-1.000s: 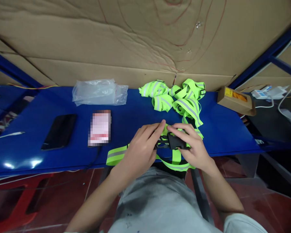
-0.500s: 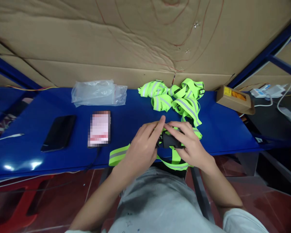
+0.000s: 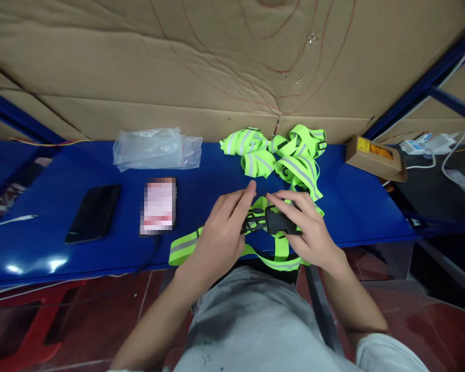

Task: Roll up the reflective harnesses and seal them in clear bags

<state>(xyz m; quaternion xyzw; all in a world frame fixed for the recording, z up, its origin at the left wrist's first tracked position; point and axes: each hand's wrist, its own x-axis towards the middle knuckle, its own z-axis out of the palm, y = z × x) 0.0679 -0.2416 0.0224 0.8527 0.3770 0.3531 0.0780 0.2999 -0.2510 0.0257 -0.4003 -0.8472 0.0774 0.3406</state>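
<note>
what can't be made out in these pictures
All in the head view:
The left hand's grip on the prongs: hidden by the back of that hand.
The buckle's far right end: covered by the right hand.
Words on the lit screen: blurred into blocks.
Print on the box label: too small.
The white cable's far end: cut off by the left edge.
</note>
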